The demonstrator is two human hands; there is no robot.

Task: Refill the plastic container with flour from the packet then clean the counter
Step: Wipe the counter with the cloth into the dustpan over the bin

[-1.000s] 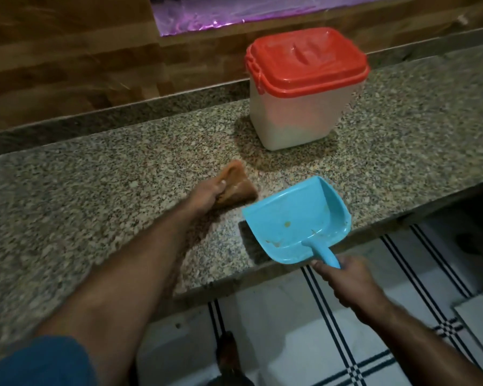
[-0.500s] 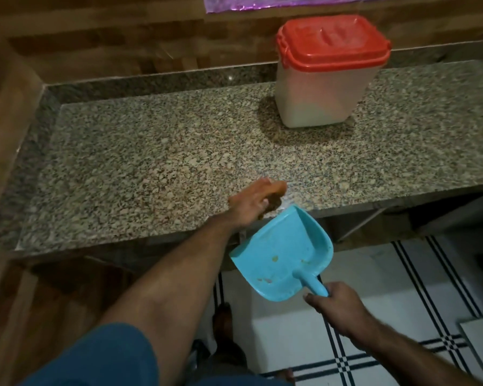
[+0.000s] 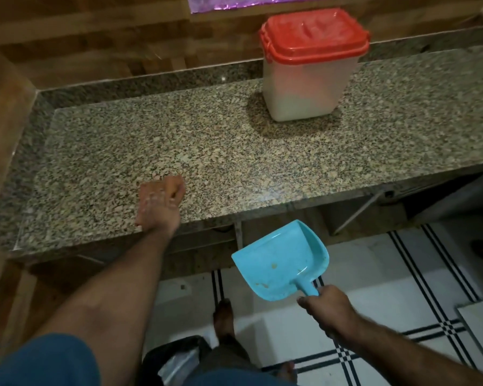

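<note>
counter (image 3: pixel 234 151): speckled granite | on it: red-lidded plastic container (image 3: pixel 310 79), left hand (image 3: pixel 159 201)

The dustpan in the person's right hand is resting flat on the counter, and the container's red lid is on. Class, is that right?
Not quite. The head view shows the dustpan held by its handle in the right hand off the counter, in the air below its front edge, above the floor. The container does have its red lid on.
</note>
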